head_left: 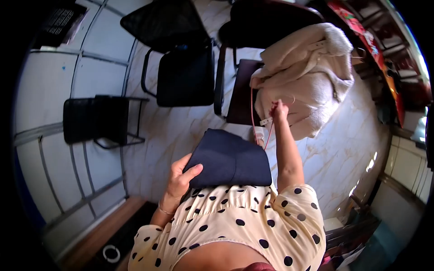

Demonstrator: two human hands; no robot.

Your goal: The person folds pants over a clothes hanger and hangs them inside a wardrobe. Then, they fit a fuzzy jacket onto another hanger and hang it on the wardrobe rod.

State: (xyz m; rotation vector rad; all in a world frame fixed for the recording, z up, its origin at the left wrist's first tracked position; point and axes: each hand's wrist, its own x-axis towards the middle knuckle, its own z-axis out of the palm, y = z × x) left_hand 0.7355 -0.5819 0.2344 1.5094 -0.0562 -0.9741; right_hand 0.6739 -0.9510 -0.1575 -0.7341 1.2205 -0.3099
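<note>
My left hand [181, 178] grips the left edge of a folded navy cloth [228, 160], thumb on top and fingers underneath. The cloth lies at my lap, against a cream dress with black dots. My right hand [279, 109] is stretched forward, its fingers closed on a thin pink cord [252, 108]. That cord hangs in a loop between the hand and a cream fleecy cloth [312, 86], which is heaped over a dark seat. Beside the hand is a small white strip with dark dots [266, 121].
A black chair [185, 77] stands ahead, a smaller black chair [97, 119] at the left by white panelled walls [49, 99]. Marble-patterned tiles [176, 126] cover the floor. A red and orange edged piece of furniture [384, 72] stands at the right.
</note>
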